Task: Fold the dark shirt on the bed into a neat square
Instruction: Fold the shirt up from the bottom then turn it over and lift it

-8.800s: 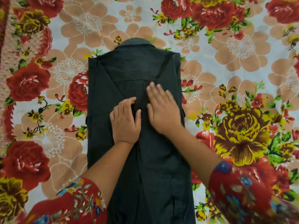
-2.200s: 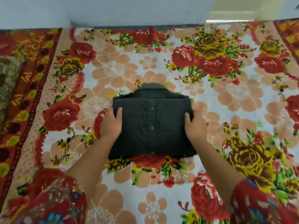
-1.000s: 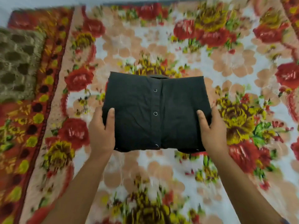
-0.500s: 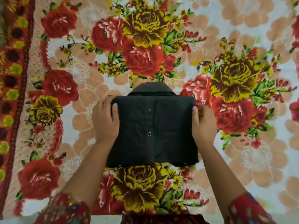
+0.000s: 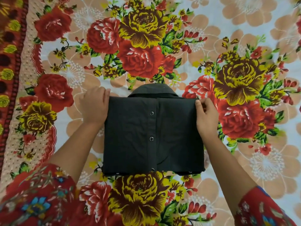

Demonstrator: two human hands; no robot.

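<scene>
The dark shirt (image 5: pixel 153 136) lies flat on the floral bedsheet (image 5: pixel 146 46), folded into a near-square block. Its button placket runs down the middle and the collar pokes out at the far edge. My left hand (image 5: pixel 95 106) holds the shirt's far left corner, its fingertips hidden under the cloth. My right hand (image 5: pixel 206 116) pinches the far right corner between thumb and curled fingers. Both forearms run alongside the shirt's edges.
The bedsheet with large red and yellow roses fills the whole view. A dark red patterned border strip (image 5: pixel 9 62) runs down the left side. My red floral sleeves (image 5: pixel 37 199) show at the bottom corners.
The shirt, held up off the bed one second ago, now lies flat on the sheet. Both hands have slid from its side edges up to the far corners.
</scene>
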